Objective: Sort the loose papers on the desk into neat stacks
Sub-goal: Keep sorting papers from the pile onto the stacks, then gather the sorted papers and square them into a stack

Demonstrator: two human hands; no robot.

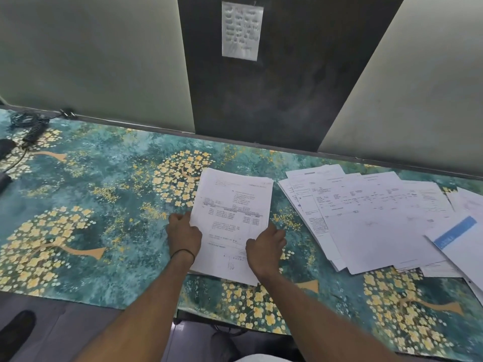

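Note:
A small stack of printed white papers [231, 218] lies in the middle of the desk, its sheets nearly aligned. My left hand [183, 235] grips the stack's left edge, with a black band on the wrist. My right hand [265, 246] holds the stack's lower right edge, thumb on top of the sheet. To the right, a loose spread of white papers [366, 220] fans out across the desk, overlapping at different angles. A sheet with a blue band [456, 232] lies on the right end of that spread.
The desk is covered by a teal cloth with yellow flower trees [104, 184]. Black cables [31, 126] and a dark device sit at the far left. A handwritten note [241, 30] hangs on the dark panel behind. A dark shoe [15, 333] shows below the desk edge.

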